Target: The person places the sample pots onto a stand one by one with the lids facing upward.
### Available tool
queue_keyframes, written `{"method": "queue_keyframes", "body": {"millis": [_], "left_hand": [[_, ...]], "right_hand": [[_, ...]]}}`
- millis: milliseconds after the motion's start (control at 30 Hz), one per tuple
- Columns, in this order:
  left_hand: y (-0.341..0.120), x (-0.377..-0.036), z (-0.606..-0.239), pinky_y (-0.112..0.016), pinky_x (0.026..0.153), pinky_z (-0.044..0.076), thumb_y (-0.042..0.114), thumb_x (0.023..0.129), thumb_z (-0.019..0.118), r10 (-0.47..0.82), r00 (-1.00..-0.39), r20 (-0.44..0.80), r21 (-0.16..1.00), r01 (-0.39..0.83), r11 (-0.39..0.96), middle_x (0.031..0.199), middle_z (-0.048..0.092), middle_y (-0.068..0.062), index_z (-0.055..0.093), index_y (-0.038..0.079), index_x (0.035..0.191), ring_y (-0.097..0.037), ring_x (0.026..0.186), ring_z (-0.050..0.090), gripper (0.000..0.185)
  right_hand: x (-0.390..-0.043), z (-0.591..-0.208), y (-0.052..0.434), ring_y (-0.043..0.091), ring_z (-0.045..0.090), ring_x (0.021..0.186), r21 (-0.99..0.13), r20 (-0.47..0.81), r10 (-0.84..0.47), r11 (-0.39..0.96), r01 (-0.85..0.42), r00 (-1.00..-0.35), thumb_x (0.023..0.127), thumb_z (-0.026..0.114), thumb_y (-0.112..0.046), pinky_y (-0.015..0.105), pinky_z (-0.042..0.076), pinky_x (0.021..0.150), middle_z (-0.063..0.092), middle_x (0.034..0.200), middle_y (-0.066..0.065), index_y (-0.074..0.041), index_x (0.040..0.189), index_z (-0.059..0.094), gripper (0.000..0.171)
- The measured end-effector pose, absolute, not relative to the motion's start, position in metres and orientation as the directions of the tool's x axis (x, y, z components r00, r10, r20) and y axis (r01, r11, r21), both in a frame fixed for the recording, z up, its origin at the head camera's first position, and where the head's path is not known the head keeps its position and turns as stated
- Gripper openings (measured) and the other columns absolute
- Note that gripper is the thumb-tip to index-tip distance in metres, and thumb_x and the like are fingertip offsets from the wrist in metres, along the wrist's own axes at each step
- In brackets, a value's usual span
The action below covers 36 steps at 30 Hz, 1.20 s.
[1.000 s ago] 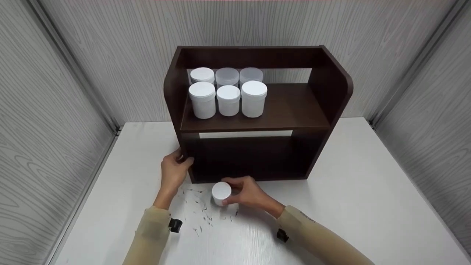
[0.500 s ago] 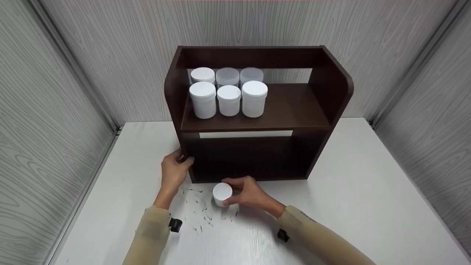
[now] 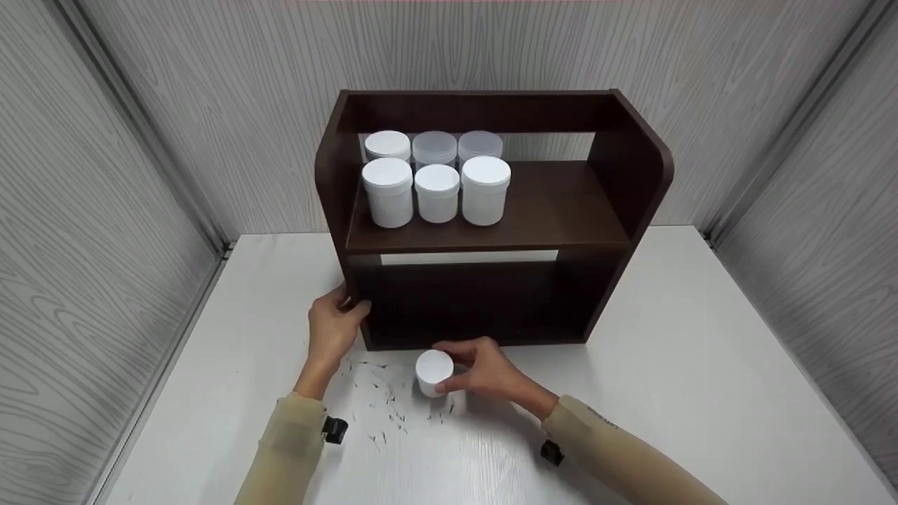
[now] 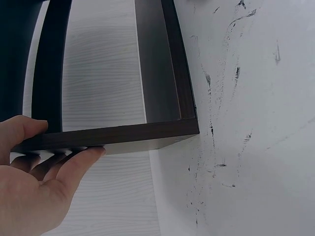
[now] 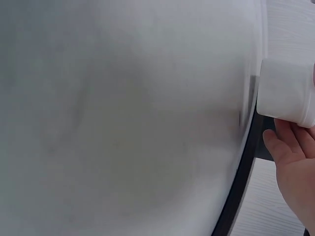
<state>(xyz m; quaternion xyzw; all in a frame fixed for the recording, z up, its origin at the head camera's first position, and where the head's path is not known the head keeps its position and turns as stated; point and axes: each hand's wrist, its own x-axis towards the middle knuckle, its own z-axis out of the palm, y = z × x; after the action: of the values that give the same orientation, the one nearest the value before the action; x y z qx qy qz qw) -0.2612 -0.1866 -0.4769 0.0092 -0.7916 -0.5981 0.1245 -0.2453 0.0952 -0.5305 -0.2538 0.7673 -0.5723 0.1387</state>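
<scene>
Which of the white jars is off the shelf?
The white jar on the table, gripped by the right hand in front of the dark shelf unit. The six others stand on its upper shelf.

Six white lidded jars (image 3: 435,179) stood in two rows of three at the left end of a shelf board, well above a white table (image 3: 701,379). Small dark scuff marks (image 3: 382,407) speckled the table's near left part. Grey wood-grain walls (image 3: 140,140) enclosed the scene.

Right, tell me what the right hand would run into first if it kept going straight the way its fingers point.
The right hand points left, and its fingers already grip the small white jar. Beyond the jar lies bare white table with dark specks; the way looks free there, though depth is uncertain.
</scene>
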Motion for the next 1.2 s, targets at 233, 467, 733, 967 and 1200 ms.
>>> {"method": "queue_keyframes", "body": {"millis": [233,467,733,967,1200], "left_hand": [[-0.186,-0.262,-0.477,-0.041,0.102,0.056,0.006,0.099,0.066,-0.157,-0.971,0.183,0.949,0.133,0.286,0.147,0.056,-0.03,0.047,-0.014,0.149,-0.043,0.13,0.06,0.057],[-0.186,-0.262,-0.478,-0.04,0.101,0.057,0.006,0.098,0.067,-0.174,-0.969,0.177,0.954,0.125,0.273,0.144,0.058,-0.028,0.049,-0.013,0.147,-0.041,0.128,0.062,0.056],[-0.186,-0.261,-0.478,-0.043,0.102,0.057,0.007,0.098,0.067,-0.176,-0.968,0.18,0.948,0.124,0.292,0.144,0.059,-0.027,0.051,-0.012,0.147,-0.04,0.128,0.062,0.054],[-0.186,-0.261,-0.478,-0.043,0.103,0.056,0.008,0.1,0.066,-0.166,-0.969,0.181,0.945,0.125,0.302,0.147,0.056,-0.03,0.045,-0.015,0.149,-0.043,0.131,0.06,0.058],[-0.185,-0.262,-0.478,-0.042,0.102,0.056,0.006,0.099,0.067,-0.173,-0.967,0.187,0.946,0.13,0.297,0.145,0.057,-0.031,0.047,-0.015,0.148,-0.043,0.129,0.061,0.057]], "right_hand": [[-0.239,-0.523,0.114,0.032,0.064,0.128,-0.949,0.104,-0.54,0.198,-0.245,-0.835,0.077,0.095,-0.007,0.036,0.053,0.107,0.068,0.136,0.017,0.005,0.138,0.066,0.068],[-0.232,-0.518,0.134,0.031,0.065,0.126,-0.949,0.103,-0.507,0.208,-0.237,-0.856,0.076,0.096,-0.009,0.037,0.054,0.106,0.07,0.133,0.016,0.004,0.135,0.069,0.066],[-0.224,-0.515,0.158,0.032,0.063,0.129,-0.951,0.099,-0.479,0.213,-0.225,-0.872,0.076,0.096,-0.009,0.036,0.052,0.108,0.071,0.131,0.014,0.003,0.133,0.07,0.064],[-0.218,-0.513,0.179,0.037,0.061,0.131,-0.946,0.096,-0.463,0.232,-0.225,-0.881,0.078,0.095,-0.01,0.034,0.052,0.108,0.069,0.135,0.016,0.008,0.137,0.065,0.069],[-0.216,-0.507,0.193,0.033,0.061,0.132,-0.945,0.121,-0.47,0.216,-0.247,-0.874,0.078,0.095,-0.01,0.035,0.049,0.112,0.072,0.132,0.012,0.001,0.135,0.07,0.063]]}}
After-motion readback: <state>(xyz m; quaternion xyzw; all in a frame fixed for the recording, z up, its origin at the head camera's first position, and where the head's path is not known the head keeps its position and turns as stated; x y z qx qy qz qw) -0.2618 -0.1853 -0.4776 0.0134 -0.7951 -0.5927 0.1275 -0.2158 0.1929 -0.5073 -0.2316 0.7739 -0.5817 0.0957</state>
